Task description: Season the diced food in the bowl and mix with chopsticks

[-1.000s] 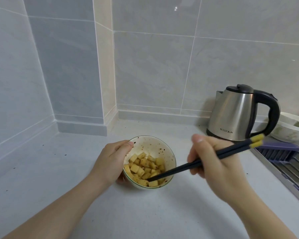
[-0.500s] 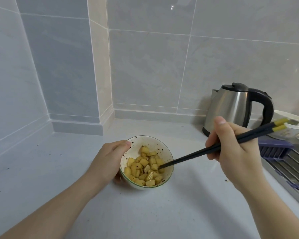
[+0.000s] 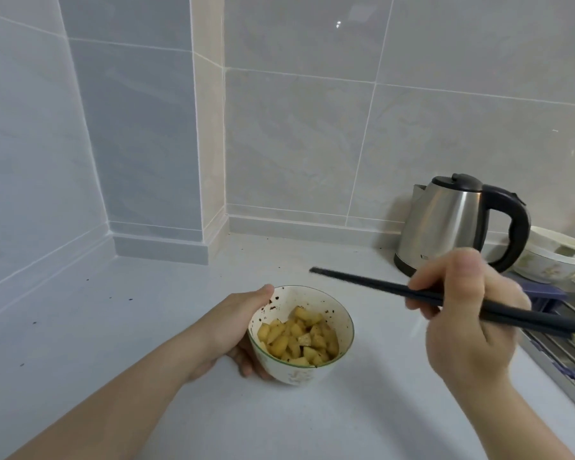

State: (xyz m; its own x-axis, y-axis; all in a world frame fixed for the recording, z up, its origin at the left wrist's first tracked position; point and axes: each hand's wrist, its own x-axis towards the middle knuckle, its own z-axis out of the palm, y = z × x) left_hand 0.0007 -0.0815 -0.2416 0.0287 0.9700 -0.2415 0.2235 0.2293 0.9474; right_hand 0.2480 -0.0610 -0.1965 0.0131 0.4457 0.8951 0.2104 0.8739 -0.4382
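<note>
A small white bowl with dark seasoning specks on its inner wall holds yellow diced food coated in seasoning. My left hand grips the bowl from its left side, thumb at the rim and fingers under the base, and the bowl looks slightly raised and tilted. My right hand holds a pair of dark chopsticks with yellow ends. The chopsticks lie almost level above and behind the bowl, tips pointing left, outside the bowl.
A steel electric kettle with a black handle stands at the back right. Behind it sit stacked white bowls. A sink with a rack runs along the right edge. Tiled walls close the back and left.
The chopsticks came up out of the bowl and swung to nearly level, tips now behind the bowl. My left hand moved lower round the bowl, which has tipped a little.
</note>
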